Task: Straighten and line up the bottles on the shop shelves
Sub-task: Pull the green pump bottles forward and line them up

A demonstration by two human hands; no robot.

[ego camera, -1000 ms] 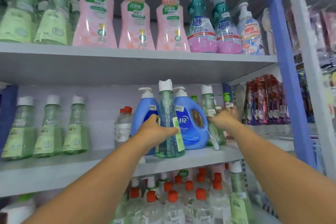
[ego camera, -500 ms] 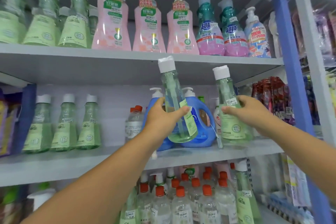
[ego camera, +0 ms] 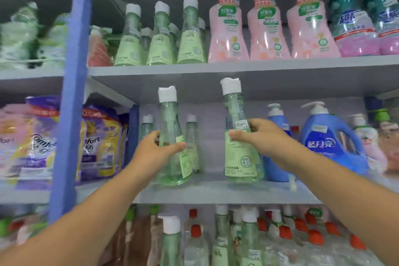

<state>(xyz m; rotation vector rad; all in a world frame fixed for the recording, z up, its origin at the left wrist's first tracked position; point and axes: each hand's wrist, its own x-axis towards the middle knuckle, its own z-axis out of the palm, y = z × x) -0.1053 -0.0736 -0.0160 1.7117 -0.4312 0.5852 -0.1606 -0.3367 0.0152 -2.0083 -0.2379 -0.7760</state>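
**Two green bottles in hand, bound for the row at the shelf's left end**

Two clear green bottles held, one per hand, over the middle shelf (ego camera: 226,192). Left hand (ego camera: 156,151) wrapped round the left green bottle (ego camera: 172,157) at mid-body, thumb across the front, label turned sideways, bottle leaning slightly and its base just at the shelf surface; touching or not, cannot tell. Right hand (ego camera: 258,136) gripping the right green bottle (ego camera: 241,153) at the shoulder, fingers over the price sticker, front label facing out, base low over the shelf.

Held upright and by the body, probably to set both down beside the matching green bottles (ego camera: 191,142) standing behind the left hand, so like goes with like. Left bottle likely needs a turn to bring its label forward.

Close on the right: a blue pump bottle (ego camera: 277,157) just behind the right-hand bottle, then a blue detergent jug (ego camera: 330,144). Blue upright post (ego camera: 69,114) and softener pouches (ego camera: 97,142) bounding the left end. Pink bottles (ego camera: 267,30) on the shelf above, red-capped bottles (ego camera: 285,231) below. Little spare room; a knock against the back row looks the main risk.
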